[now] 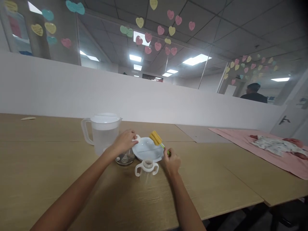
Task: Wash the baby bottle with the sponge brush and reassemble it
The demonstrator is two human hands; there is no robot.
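Note:
My left hand [125, 141] pinches a small white ring-like part [136, 139] above the left rim of a white bowl [144, 156]. In my right hand [172, 160] is the green handle of a brush with a yellow sponge head [155, 138], which is over the bowl. A clear bottle with two white handles [147, 165] stands upright and uncapped in front of the bowl. Below my left hand, a clear glass dish [125, 159] holds a nipple and a small white piece. Behind my left wrist stands a clear pitcher with a white lid [106, 119].
On the right of the wooden table [207, 179] lies a pink cloth [240, 138] with a doll in patterned clothing [274, 146] on it. A flat pale piece [28, 118] is at the far left. A person [253, 93] shows beyond the glass.

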